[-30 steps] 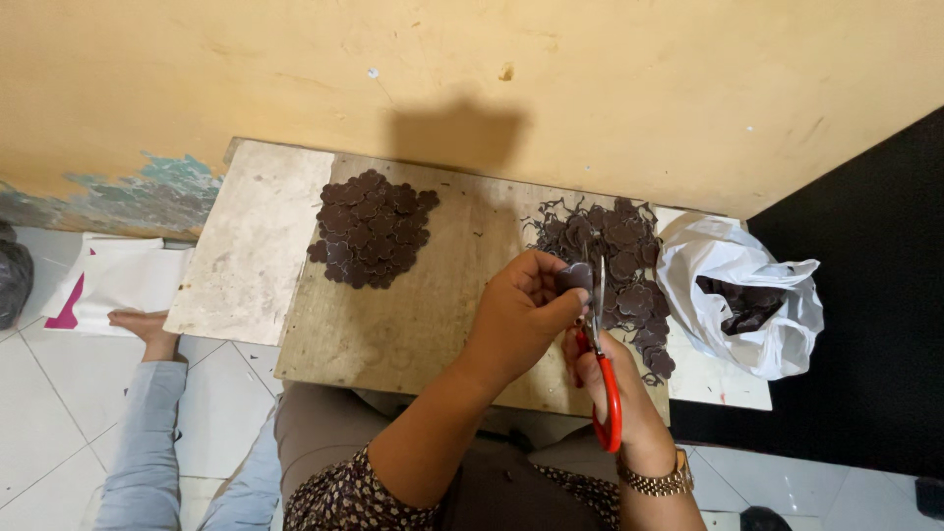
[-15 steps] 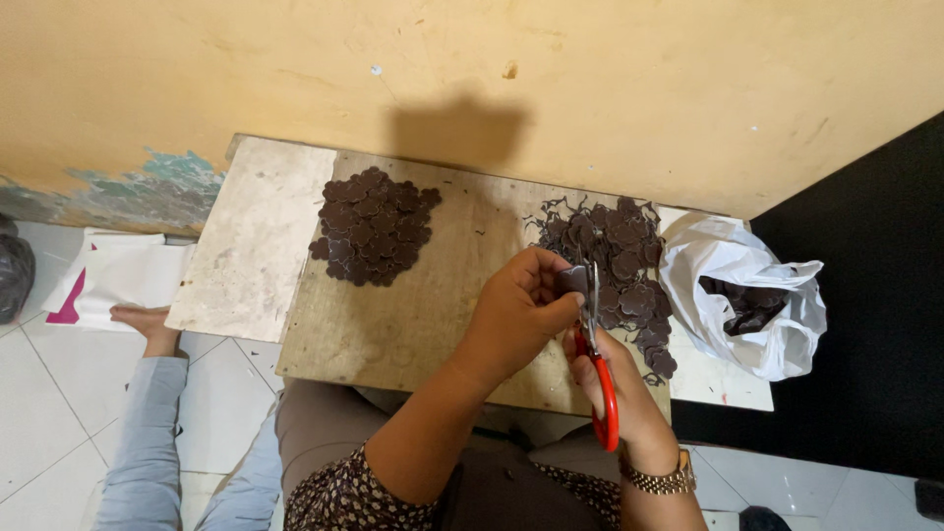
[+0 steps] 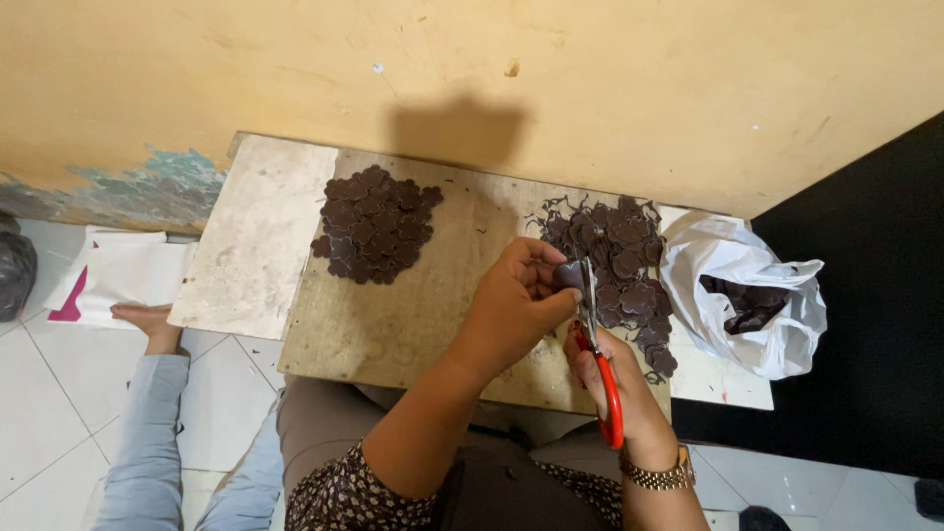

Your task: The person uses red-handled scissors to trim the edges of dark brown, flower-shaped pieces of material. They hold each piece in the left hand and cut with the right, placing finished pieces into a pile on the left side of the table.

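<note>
Against a yellow wall (image 3: 590, 88), a worn wooden board (image 3: 413, 315) lay over pale floor tiles (image 3: 39, 393). Above it the left hand (image 3: 516, 300) pinched a dark piece (image 3: 568, 273), while the right hand (image 3: 615, 388) gripped red-handled scissors (image 3: 600, 364).

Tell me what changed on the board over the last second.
Very little. The left hand kept pinching a small dark piece while the right hand worked the red-handled scissors at it; both hands shifted only slightly, with nothing picked up or let go. The neat pile on the board, the ragged pile and the white bag stayed put.
</note>
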Available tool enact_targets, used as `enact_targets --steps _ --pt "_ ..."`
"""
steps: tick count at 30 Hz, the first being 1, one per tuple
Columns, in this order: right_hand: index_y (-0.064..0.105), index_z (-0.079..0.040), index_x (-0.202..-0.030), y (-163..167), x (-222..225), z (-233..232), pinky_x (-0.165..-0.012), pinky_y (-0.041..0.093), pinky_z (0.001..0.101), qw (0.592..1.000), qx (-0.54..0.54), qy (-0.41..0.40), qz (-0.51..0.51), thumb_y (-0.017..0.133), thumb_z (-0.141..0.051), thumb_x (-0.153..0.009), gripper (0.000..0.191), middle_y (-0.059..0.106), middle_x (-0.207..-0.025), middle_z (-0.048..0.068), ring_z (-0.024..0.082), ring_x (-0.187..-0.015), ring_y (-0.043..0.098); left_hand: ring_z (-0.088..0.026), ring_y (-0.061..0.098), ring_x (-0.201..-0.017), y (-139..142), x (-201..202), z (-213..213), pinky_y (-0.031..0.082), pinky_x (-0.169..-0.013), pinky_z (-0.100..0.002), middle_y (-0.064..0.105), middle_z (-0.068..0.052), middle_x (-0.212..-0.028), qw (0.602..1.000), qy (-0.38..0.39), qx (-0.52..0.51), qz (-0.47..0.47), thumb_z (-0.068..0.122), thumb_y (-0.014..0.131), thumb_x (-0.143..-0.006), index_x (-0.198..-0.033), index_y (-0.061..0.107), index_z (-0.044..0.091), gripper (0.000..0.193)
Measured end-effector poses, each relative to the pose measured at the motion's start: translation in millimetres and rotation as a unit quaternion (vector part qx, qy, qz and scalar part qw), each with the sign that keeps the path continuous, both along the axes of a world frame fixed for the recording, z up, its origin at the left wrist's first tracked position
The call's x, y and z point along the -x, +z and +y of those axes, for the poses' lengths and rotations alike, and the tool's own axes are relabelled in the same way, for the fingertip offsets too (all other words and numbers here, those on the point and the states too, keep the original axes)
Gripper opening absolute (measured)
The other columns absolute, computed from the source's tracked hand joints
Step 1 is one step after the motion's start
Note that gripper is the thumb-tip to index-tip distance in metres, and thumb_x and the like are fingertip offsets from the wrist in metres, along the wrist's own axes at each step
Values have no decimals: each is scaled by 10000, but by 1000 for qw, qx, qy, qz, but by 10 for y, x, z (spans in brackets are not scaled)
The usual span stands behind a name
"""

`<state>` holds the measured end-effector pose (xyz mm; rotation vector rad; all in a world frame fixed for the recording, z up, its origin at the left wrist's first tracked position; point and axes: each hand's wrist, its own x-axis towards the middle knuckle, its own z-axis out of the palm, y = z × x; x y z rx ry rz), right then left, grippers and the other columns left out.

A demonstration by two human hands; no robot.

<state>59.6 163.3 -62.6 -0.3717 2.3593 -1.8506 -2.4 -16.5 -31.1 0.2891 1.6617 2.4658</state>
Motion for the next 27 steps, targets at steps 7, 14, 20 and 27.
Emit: enact_targets --steps 7,14,20,27 --pt "535 -62 -932 43 -5 6 -637 419 277 1000 15 28 2 527 -617 -984 557 471 -780 -1 122 -716 448 -79 637 -809 -63 2 24 539 -716 -237 669 -42 -939 1000 -18 -14 6 -23 706 -883 -1163 526 23 336" --pt "547 -38 -978 71 -16 -4 -677 433 291 999 19 25 21 480 -655 -989 621 499 -811 21 143 -748 485 -92 652 -825 -178 23 94 550 -746 -248 669 -37 -935 997 -55 -47 -2 14 695 -937 -1093 569 26 201" --pt "543 -42 -983 106 -22 -11 -703 424 294 998 18 44 31 429 -724 -1003 692 498 -820 22 146 -764 482 -86 659 -791 -165 12 88 544 -719 -244 686 -32 -870 999 -47 -9 7 83 696 -969 -1010 598 30 118" --pt "557 -39 -1056 177 -32 -74 -712 422 295 998 41 39 22 375 -790 -949 780 505 -824 34 155 -774 484 -87 623 -606 -50 -24 90 521 -535 -253 665 -47 -802 994 -89 -63 -13 67 692 -973 -991 577 15 127"
